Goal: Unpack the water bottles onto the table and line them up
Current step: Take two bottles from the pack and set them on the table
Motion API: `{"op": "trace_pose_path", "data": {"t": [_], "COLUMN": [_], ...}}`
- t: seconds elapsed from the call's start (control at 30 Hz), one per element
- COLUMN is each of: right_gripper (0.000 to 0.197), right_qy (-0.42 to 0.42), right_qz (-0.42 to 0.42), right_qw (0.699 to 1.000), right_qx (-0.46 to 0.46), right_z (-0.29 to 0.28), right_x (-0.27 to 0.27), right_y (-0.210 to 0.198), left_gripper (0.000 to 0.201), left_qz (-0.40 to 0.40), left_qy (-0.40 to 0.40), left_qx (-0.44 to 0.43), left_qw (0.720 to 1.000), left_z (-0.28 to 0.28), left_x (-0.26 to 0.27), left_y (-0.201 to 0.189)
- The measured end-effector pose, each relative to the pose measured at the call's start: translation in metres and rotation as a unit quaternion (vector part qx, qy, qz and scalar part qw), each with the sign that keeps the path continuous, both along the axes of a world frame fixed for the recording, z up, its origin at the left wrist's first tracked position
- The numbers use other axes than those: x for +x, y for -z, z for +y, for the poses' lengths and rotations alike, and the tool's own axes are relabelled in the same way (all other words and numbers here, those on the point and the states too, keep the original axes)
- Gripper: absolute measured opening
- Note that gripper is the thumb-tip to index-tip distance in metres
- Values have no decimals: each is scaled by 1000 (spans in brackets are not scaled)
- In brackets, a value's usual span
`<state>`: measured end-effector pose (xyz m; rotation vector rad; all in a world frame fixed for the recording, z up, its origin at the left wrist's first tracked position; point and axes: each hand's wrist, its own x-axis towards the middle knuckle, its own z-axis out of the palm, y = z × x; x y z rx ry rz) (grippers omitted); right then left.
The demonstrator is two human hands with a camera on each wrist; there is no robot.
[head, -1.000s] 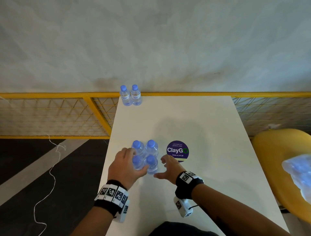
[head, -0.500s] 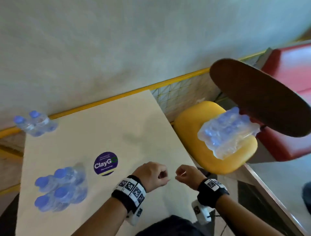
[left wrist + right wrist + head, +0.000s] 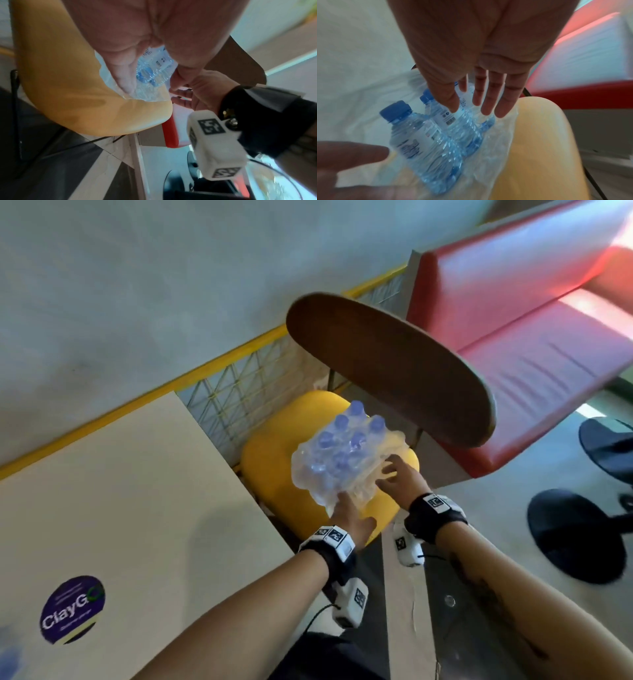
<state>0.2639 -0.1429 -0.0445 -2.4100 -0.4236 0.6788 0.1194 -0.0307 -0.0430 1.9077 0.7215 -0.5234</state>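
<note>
A shrink-wrapped pack of water bottles (image 3: 346, 453) with blue caps lies on the yellow chair seat (image 3: 274, 467) to the right of the table (image 3: 130, 491). My left hand (image 3: 342, 505) reaches to the pack's near edge, fingers straight against the loose wrap (image 3: 147, 93). My right hand (image 3: 388, 474) hovers at the pack's right side with its fingers spread. In the right wrist view my right hand (image 3: 477, 108) is flat above two bottles (image 3: 423, 142) in torn wrap. Neither hand grips anything. A blurred bottle (image 3: 8, 659) shows at the table's near left corner.
A brown chair back (image 3: 394, 364) rises just behind the pack. A red bench (image 3: 531, 313) stands beyond it. A yellow mesh railing (image 3: 246, 385) runs along the wall. A purple sticker (image 3: 72, 609) is on the table. Dark round stool bases (image 3: 575, 535) sit on the floor at right.
My view has swung right, from the table to the chair. Both hands left the four bottles on the table and moved across to the wrapped pack on the yellow seat, opening as they arrived.
</note>
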Motion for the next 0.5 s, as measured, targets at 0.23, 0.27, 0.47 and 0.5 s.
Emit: {"op": "trace_pose_path", "data": {"t": [0.23, 0.27, 0.47, 0.5], "right_gripper": [60, 58, 31, 34], "right_qy": [-147, -153, -148, -130], "right_qz": [-40, -53, -71, -50], "right_qw": [988, 986, 985, 989], "right_qx": [-9, -32, -51, -42], "right_z": [62, 66, 70, 64], "right_x": [34, 34, 29, 26], "right_y": [-17, -18, 8, 4], "left_gripper": [43, 38, 29, 35], "left_qz": [-87, -74, -54, -57], "left_qy": [-113, -82, -6, 16], "left_qx": [76, 94, 159, 163], "left_qw": [987, 989, 986, 985], "left_z": [26, 31, 60, 59], "left_x": [51, 56, 57, 56], "left_y": [4, 5, 11, 8]}}
